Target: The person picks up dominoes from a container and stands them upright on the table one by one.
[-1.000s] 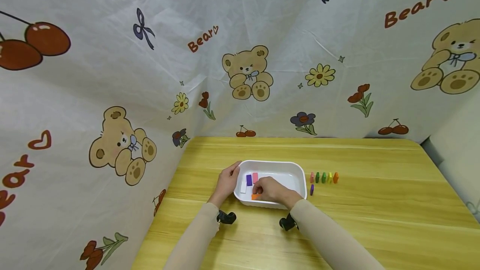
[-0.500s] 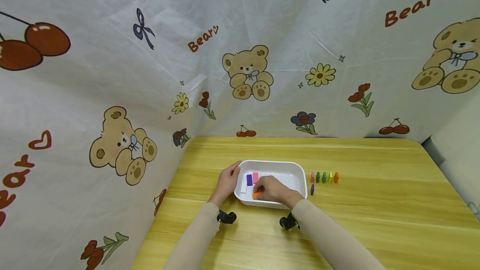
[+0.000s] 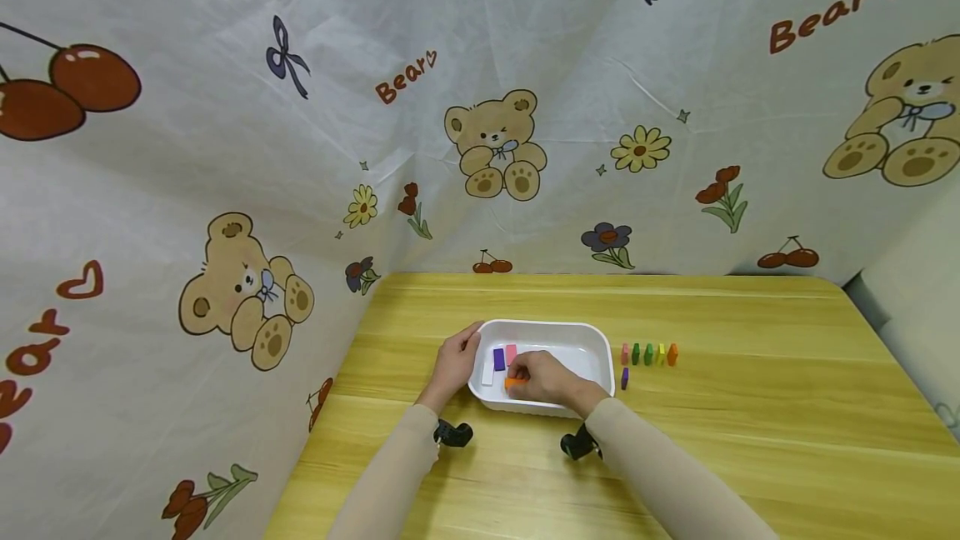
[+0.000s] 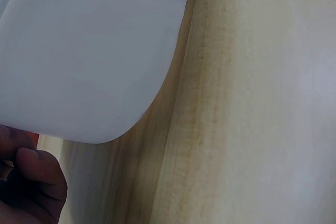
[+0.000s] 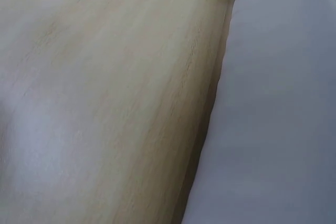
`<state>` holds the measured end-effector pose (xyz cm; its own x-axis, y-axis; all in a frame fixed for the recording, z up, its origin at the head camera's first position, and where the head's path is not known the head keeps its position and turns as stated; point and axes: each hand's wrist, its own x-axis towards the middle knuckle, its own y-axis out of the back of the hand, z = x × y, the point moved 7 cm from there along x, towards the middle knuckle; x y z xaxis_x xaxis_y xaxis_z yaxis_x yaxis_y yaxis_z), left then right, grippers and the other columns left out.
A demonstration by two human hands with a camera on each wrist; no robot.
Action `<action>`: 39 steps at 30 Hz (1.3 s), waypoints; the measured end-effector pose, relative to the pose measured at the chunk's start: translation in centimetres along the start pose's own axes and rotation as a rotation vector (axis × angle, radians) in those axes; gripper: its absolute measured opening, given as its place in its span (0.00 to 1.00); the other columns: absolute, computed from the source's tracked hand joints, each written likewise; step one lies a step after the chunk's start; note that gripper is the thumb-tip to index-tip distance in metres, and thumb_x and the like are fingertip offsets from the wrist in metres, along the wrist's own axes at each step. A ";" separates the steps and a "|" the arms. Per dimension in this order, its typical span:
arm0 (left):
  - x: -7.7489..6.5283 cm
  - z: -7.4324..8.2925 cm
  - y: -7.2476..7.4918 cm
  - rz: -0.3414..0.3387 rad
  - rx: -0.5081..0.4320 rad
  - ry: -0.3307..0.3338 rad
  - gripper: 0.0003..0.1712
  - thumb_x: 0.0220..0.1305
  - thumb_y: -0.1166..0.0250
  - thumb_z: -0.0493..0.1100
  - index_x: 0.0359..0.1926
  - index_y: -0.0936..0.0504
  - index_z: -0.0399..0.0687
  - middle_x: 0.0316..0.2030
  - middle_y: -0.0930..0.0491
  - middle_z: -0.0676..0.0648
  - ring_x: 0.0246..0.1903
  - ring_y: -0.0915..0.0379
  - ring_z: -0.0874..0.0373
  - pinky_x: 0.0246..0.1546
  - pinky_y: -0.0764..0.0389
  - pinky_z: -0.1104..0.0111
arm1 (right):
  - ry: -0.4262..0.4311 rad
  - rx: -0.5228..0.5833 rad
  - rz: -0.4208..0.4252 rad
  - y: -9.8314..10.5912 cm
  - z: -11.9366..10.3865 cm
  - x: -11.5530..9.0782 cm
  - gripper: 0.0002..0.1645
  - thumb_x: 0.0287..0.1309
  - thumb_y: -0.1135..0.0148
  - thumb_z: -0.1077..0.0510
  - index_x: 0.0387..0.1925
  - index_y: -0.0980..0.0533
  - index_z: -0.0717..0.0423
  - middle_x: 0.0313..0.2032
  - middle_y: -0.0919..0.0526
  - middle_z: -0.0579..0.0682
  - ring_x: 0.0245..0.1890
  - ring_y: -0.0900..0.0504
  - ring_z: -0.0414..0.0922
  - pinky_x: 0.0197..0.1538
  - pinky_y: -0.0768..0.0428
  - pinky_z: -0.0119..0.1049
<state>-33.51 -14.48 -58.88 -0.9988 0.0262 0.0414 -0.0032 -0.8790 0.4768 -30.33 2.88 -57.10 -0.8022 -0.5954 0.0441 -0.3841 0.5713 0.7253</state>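
Note:
A white plastic tray (image 3: 577,348) sits on the table, and my left hand (image 3: 452,367) grips its left end with the thumb at the rim. In the left wrist view, curled fingers (image 4: 42,171) show beside the tray's outer wall (image 4: 100,66). My right hand (image 3: 546,377) reaches into the tray over its near side and pinches an orange block (image 3: 514,384), partly hidden by the fingers. Left and behind it lie a white block (image 3: 487,374), a purple block (image 3: 498,359) and a pink block (image 3: 512,354). The right wrist view shows only tray wall (image 5: 278,108) and table.
Right of the tray, a row of small blocks stands on edge on the wooden table (image 3: 750,440): a pink one (image 3: 625,354), green ones (image 3: 648,354), a yellow one (image 3: 661,354) and an orange one (image 3: 672,354). A purple one (image 3: 625,378) stands nearer. Patterned cloth (image 3: 570,48) hangs behind.
The orange block in my right hand has shifted slightly away from the tray's near wall, and the right fingers moved with it. The left hand and tray have stayed put.

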 end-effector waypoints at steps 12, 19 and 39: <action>0.0 0.3 0.1 -0.013 -0.007 -0.015 0.23 0.82 0.47 0.50 0.70 0.23 0.54 0.68 0.23 0.46 0.70 0.30 0.48 0.71 0.27 0.53 | 0.012 0.066 0.021 0.3 0.0 -0.4 0.10 0.56 0.26 0.62 0.38 0.19 0.59 0.30 0.20 0.44 0.32 0.25 0.37 0.39 0.23 0.29; 0.0 0.3 0.0 -0.023 -0.006 -0.018 0.23 0.82 0.48 0.50 0.71 0.23 0.54 0.69 0.24 0.46 0.71 0.31 0.48 0.72 0.28 0.53 | -0.003 0.071 0.021 0.6 -0.1 -0.7 0.16 0.59 0.29 0.63 0.48 0.19 0.62 0.36 0.16 0.48 0.38 0.21 0.40 0.45 0.20 0.33; 0.1 0.1 0.1 -0.020 -0.017 -0.014 0.24 0.81 0.47 0.50 0.71 0.24 0.52 0.70 0.25 0.45 0.72 0.32 0.46 0.72 0.29 0.51 | -0.001 0.184 0.050 1.9 -0.7 -1.4 0.12 0.62 0.30 0.64 0.47 0.19 0.59 0.41 0.14 0.49 0.42 0.16 0.43 0.50 0.14 0.40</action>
<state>-33.56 -14.53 -58.74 -0.9977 0.0509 0.0444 -0.0246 -0.8860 0.4630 -29.63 4.37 -55.30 -0.8225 -0.5636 0.0763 -0.4213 0.6938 0.5840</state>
